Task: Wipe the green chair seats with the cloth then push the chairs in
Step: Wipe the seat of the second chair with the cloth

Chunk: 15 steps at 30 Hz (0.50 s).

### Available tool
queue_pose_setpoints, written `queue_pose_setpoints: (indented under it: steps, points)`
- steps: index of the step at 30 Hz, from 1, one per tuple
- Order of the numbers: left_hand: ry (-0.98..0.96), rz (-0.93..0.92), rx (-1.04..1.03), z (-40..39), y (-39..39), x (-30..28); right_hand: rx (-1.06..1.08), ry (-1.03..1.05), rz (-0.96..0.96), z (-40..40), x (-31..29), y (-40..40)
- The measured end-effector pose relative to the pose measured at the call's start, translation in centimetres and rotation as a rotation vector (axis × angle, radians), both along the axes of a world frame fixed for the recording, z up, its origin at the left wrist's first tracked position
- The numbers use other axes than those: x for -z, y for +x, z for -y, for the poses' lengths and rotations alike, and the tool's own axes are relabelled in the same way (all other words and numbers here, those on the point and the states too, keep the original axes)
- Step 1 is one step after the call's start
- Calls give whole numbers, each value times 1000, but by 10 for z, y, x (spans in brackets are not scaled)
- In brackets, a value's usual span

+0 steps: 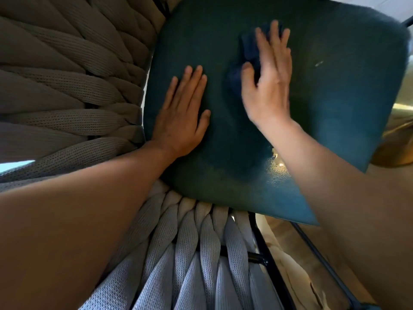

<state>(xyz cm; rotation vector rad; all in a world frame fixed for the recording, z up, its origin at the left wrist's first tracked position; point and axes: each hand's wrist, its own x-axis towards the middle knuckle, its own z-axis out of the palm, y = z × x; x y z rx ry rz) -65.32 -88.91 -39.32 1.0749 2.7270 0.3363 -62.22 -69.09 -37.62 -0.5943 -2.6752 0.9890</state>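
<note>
A dark green chair seat [324,97] fills the upper middle of the head view. My left hand [181,117] lies flat on its left part, fingers straight and together. My right hand [268,81] presses a dark blue cloth [249,52] onto the seat's middle, fingers stretched over it and the thumb on its near fold. Most of the cloth is hidden under the palm. A small pale mark [319,63] shows on the seat to the right of that hand.
The chair's woven grey rope back [67,81] curves round the left and near side [201,253]. Black metal frame bars [263,249] run under the seat at the lower right. Pale wooden floor [288,242] shows beyond them.
</note>
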Motion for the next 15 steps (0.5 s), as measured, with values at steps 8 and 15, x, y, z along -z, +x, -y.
queue_pose_setpoints:
  steps: [8,15]
  points:
    - [-23,-20,12,-1,1,5,-74,61,-141,7,18,10]
    - [-1,42,29,2,-1,1,-185,-76,-102,18,8,63]
